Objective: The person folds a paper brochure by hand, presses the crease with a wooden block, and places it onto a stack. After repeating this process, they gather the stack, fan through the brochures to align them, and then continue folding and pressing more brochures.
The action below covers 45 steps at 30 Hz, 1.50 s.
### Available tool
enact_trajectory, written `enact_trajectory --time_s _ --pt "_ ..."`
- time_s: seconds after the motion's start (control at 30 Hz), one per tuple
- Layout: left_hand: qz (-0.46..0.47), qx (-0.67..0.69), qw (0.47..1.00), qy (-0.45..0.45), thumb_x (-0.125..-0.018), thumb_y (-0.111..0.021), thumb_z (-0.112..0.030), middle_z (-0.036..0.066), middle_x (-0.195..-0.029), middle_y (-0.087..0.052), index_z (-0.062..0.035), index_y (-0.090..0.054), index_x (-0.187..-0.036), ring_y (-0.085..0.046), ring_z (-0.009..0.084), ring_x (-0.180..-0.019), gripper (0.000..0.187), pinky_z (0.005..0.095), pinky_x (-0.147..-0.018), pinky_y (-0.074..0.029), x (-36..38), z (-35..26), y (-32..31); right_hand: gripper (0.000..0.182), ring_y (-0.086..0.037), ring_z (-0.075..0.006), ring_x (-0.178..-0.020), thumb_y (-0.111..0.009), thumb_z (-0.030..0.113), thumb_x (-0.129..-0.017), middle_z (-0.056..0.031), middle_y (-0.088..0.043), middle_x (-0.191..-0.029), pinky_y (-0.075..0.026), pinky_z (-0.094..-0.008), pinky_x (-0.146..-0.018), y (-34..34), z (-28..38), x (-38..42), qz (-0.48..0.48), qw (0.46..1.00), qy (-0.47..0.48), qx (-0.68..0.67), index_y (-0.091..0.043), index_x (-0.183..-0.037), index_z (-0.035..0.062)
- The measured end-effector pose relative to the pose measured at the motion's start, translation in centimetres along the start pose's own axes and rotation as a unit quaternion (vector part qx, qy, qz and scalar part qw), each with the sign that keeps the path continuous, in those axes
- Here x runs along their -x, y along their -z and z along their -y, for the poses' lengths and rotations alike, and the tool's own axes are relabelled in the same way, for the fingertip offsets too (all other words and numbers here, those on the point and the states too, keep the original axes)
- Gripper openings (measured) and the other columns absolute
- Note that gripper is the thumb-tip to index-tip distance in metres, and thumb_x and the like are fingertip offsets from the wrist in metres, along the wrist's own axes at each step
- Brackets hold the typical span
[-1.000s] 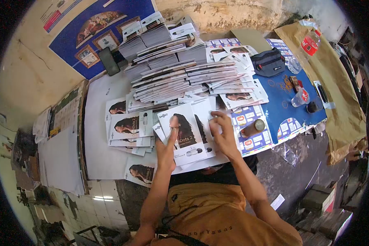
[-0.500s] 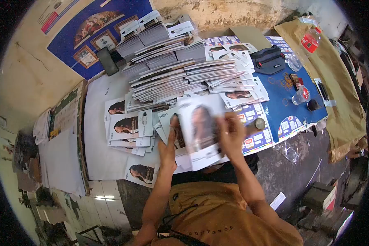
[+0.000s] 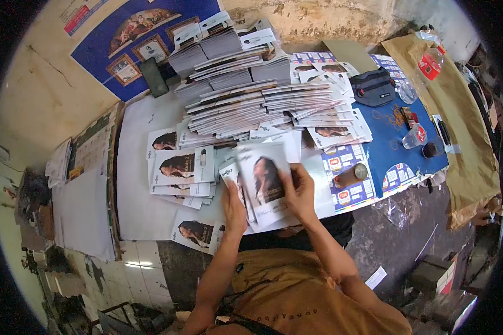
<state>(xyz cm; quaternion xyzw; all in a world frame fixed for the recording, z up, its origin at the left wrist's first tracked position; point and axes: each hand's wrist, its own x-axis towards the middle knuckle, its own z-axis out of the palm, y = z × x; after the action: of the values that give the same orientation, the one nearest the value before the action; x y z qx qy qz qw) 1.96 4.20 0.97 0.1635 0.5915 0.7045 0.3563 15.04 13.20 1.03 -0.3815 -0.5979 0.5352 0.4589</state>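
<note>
The left hand [image 3: 235, 207] and right hand [image 3: 299, 192] are raised close together before the body, both gripping — the right with its thumb [image 3: 286, 181] in front and fingers bent. Both bare forearms slant inward — the left forearm [image 3: 217, 268], the right forearm [image 3: 331, 245] — without touching.

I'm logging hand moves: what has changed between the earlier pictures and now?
The right hand, spread open a second ago, now grips a booklet, moved leftward since half a second ago, toward the left hand, which still holds other booklets. Stacked booklets and the grey pouch stayed put.
</note>
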Motion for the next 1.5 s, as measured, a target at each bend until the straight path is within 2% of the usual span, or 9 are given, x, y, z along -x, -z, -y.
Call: enact_trajectory --time_s 0.17,0.47,0.6,0.77,0.9,1.2,1.3,1.43,1.5 --pt "-0.018 0.008 1.000 0.008 -0.106 -0.045 -0.042 0.013 -0.128 -0.058 0.0048 -0.048 -0.137 -0.055 0.0182 -0.116 0.056 0.0305 -0.100 -0.043 -0.2 0.3 0.4 0.018 -0.059 -0.0053 -0.078 -0.055 0.016 -0.104 -0.0047 -0.065 -0.090 -0.049 -0.0221 -0.069 1.5 0.7 -0.8 -0.147 0.943 -0.043 -0.296 -0.051 -0.117 0.0046" --pt "0.019 -0.021 0.999 -0.016 -0.095 -0.069 -0.021 0.008 -0.116 -0.064 0.0021 -0.055 -0.129 -0.063 0.0145 -0.100 0.043 0.0284 -0.087 -0.051 0.4 -0.5 -0.2 0.026 -0.060 -0.0353 -0.090 -0.071 0.009 -0.087 -0.0164 -0.064 -0.096 -0.047 -0.0414 -0.082 0.0 2.2 0.9 0.044 0.969 0.162 0.182 -0.065 -0.112 0.0011" --pt "0.016 0.013 1.000 -0.010 -0.095 -0.070 -0.022 0.007 -0.112 -0.065 0.0012 -0.058 -0.123 -0.062 0.0125 -0.101 0.039 0.0274 -0.087 -0.051 0.0 0.5 1.0 0.036 -0.055 -0.0295 -0.086 -0.075 0.019 -0.087 -0.0134 -0.060 -0.095 -0.043 -0.0406 -0.076 0.8 3.1 -1.5 -0.080 0.962 0.127 0.228 -0.062 -0.114 -0.0003" --pt "0.042 0.065 0.997 -0.014 -0.094 -0.071 -0.022 0.006 -0.110 -0.065 0.0006 -0.060 -0.121 -0.062 0.0118 -0.097 0.037 0.0264 -0.086 -0.050 0.3 0.6 1.3 0.022 -0.054 -0.0320 -0.078 -0.074 0.020 -0.088 -0.0140 -0.059 -0.082 -0.044 -0.0396 -0.071 1.9 1.7 -1.9 0.071 0.968 0.078 0.230 -0.064 -0.089 0.0002" --pt "0.018 0.039 0.999 -0.014 -0.093 -0.071 -0.018 0.006 -0.112 -0.066 0.0011 -0.062 -0.119 -0.063 0.0121 -0.096 0.034 0.0266 -0.086 -0.050 0.1 0.9 1.1 0.012 -0.053 -0.0170 -0.070 -0.065 0.007 -0.093 -0.0096 -0.056 -0.073 -0.043 -0.0308 -0.066 2.0 1.2 -1.5 -0.137 0.979 0.093 0.119 -0.060 -0.086 -0.0011" --pt "0.000 -0.015 0.999 -0.034 -0.096 -0.067 -0.019 0.008 -0.113 -0.065 0.0035 -0.060 -0.122 -0.061 0.0135 -0.097 0.035 0.0285 -0.085 -0.049 -0.1 1.0 0.4 0.014 -0.055 -0.0057 -0.083 -0.055 0.013 -0.103 -0.0015 -0.061 -0.094 -0.045 -0.0223 -0.075 4.2 5.6 -1.2 -0.255 0.951 0.128 -0.117 -0.055 -0.111 0.0018" --pt "-0.013 -0.047 0.998 -0.049 -0.101 -0.059 -0.027 0.011 -0.116 -0.063 0.0052 -0.055 -0.126 -0.059 0.0185 -0.102 0.041 0.0320 -0.090 -0.046 -0.2 1.2 0.3 0.021 -0.059 -0.0181 -0.081 -0.073 0.014 -0.089 -0.0101 -0.063 -0.094 -0.045 -0.0309 -0.070 3.9 4.1 -1.1 0.028 0.976 0.091 0.195 -0.064 -0.102 0.0014" --pt "-0.021 -0.194 0.963 -0.184 -0.095 -0.063 -0.030 0.025 -0.133 -0.046 0.0089 -0.034 -0.141 -0.047 0.0333 -0.122 0.067 0.0441 -0.106 -0.035 0.5 1.4 -0.6 0.047 -0.052 -0.0393 -0.105 -0.080 0.023 -0.080 -0.0217 -0.056 -0.113 -0.041 -0.0480 -0.091 0.6 1.0 -0.9 -0.053 0.916 0.184 0.353 -0.057 -0.115 0.0023" --pt "-0.120 -0.464 0.827 -0.293 -0.088 -0.072 -0.027 0.031 -0.136 -0.040 0.0114 -0.023 -0.146 -0.044 0.0396 -0.126 0.085 0.0472 -0.109 -0.032 1.2 0.8 -1.3 0.068 -0.049 -0.0424 -0.114 -0.081 0.032 -0.078 -0.0269 -0.052 -0.128 -0.037 -0.0521 -0.097 0.3 0.1 -0.8 -0.088 0.913 0.147 0.371 -0.051 -0.131 0.0009"
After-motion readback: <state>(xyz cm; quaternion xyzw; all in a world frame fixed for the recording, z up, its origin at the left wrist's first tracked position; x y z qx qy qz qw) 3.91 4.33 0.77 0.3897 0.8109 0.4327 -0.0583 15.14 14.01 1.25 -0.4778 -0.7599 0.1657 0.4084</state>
